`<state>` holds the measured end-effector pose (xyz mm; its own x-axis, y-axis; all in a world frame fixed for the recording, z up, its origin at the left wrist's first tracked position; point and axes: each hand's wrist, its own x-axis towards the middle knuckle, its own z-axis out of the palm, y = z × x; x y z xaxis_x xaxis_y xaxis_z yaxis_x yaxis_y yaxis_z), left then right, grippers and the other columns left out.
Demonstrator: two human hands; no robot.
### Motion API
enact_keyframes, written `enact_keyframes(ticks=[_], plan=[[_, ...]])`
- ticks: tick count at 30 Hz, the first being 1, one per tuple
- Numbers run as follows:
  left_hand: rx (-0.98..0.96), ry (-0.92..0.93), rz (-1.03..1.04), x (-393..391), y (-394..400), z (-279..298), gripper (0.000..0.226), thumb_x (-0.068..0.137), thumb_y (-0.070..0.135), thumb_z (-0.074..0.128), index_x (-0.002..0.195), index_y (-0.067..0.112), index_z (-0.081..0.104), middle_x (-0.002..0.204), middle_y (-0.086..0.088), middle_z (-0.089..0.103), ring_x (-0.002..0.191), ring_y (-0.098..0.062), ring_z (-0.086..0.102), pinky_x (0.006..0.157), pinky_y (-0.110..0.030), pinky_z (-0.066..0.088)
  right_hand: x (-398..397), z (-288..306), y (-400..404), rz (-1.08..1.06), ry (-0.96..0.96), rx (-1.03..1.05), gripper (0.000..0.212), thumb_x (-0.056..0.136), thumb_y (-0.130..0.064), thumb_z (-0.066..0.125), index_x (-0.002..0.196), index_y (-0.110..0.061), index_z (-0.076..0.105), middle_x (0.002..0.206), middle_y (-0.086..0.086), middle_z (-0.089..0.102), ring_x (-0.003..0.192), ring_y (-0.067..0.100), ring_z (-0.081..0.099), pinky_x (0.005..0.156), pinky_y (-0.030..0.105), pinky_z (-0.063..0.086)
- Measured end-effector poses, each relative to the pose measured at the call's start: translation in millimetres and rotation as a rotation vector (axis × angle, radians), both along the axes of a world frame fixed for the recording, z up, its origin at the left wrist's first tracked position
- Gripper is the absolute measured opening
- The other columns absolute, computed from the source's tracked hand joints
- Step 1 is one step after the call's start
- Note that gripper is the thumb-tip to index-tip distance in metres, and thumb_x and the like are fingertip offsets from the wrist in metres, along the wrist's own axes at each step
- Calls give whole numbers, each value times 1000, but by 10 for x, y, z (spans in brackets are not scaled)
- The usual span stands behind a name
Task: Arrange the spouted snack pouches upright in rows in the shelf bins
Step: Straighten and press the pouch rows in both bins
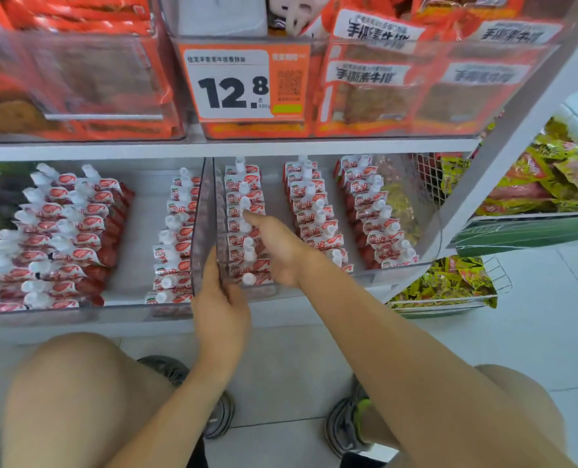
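Observation:
Two clear shelf bins hold red-and-white spouted pouches with white caps. The right bin [429, 255] has three upright rows: left row [243, 194], middle row [311, 204], right row [372, 211]. The left bin [135, 309] has a leaning double row [64, 238] and one row [176, 244] along its right wall. My left hand [220, 309] grips the front corner of the right bin's left wall. My right hand [277, 244] reaches into that bin, index finger extended and touching a cap in its left row.
A shelf above carries clear bins of orange-red snack packs [78, 79] and a price tag reading 12.8 [233, 86]. Wire baskets of yellow packets [446, 285] stand to the right. My knees and shoes are over the tiled floor [534, 332].

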<state>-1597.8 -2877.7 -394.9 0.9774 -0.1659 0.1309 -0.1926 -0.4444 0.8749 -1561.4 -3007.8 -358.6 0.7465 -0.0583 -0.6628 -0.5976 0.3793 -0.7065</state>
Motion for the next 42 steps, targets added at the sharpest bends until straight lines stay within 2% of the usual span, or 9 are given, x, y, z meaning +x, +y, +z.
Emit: enact_keyframes(ticks=[4, 7, 9, 12, 15, 19, 23, 34, 42], plan=[[4, 17, -8, 5, 14, -4, 49, 95, 2, 42, 141, 17, 44, 120, -2, 64, 99, -16, 60, 78, -16, 39, -175, 104, -94, 0, -87, 45, 48, 95, -47, 49, 131, -16, 60, 124, 7, 68, 114, 27, 64, 98, 40, 51], [40, 118, -130, -14, 114, 33, 50, 95, 13, 49, 143, 20, 37, 128, -5, 59, 113, -22, 58, 81, -21, 41, -558, 346, -107, 201, -302, -542, 40, 96, -39, 55, 132, -22, 58, 129, -5, 65, 114, 12, 61, 96, 29, 49], [171, 167, -217, -216, 179, 124, 75, 90, 24, 59, 151, 23, 15, 145, -16, 41, 130, -30, 44, 99, -30, 41, -907, 417, -175, 139, -479, -938, 32, 93, -28, 62, 123, -18, 64, 119, -5, 69, 107, 8, 64, 96, 28, 50], [287, -158, -261, -636, 112, 447, 89, 81, 18, 69, 151, 22, 14, 154, -3, 21, 141, -26, 27, 109, -37, 31, -1364, 279, -494, -103, -561, -1239, 18, 86, -16, 64, 103, -15, 70, 95, -3, 72, 87, 9, 67, 81, 32, 55], [275, -456, -426, -604, -192, 462, 68, 77, 5, 70, 137, 13, 40, 137, -3, 39, 130, -21, 38, 111, -33, 30, -1591, 75, -801, 134, -397, -1489, 31, 83, -20, 64, 113, -14, 65, 103, 2, 66, 92, 20, 63, 78, 37, 55], [549, -509, -561, -370, -581, 203, 55, 68, 10, 80, 118, 13, 57, 109, -4, 60, 98, -24, 58, 82, -36, 50, -1626, -179, -911, 318, -352, -1610, 24, 83, -18, 70, 105, -11, 64, 97, 7, 62, 91, 30, 60, 70, 37, 50], [672, -491, -519, -180, -666, 15, 42, 56, -1, 83, 88, 17, 62, 77, 1, 63, 67, -22, 59, 53, -31, 47, -1547, -301, -907, 212, -388, -1644, 7, 83, -11, 72, 87, -10, 66, 85, 6, 63, 81, 30, 60, 66, 39, 48], [480, -522, -479, 85, -767, 124, 29, 64, -8, 77, 85, 11, 69, 77, -3, 66, 73, -26, 60, 66, -34, 49, -1369, -217, -922, -15, -486, -1590, 14, 78, 2, 73, 80, -9, 63, 78, 5, 61, 73, 27, 55, 67, 39, 46], [494, -436, -529, 58, -962, -25, 31, 58, -7, 80, 81, 11, 70, 73, -3, 66, 71, -26, 61, 59, -36, 51, -1331, -384, -1176, 17, -469, -1477, 11, 82, 5, 68, 88, -4, 67, 84, 8, 64, 81, 25, 58, 68, 29, 42]])
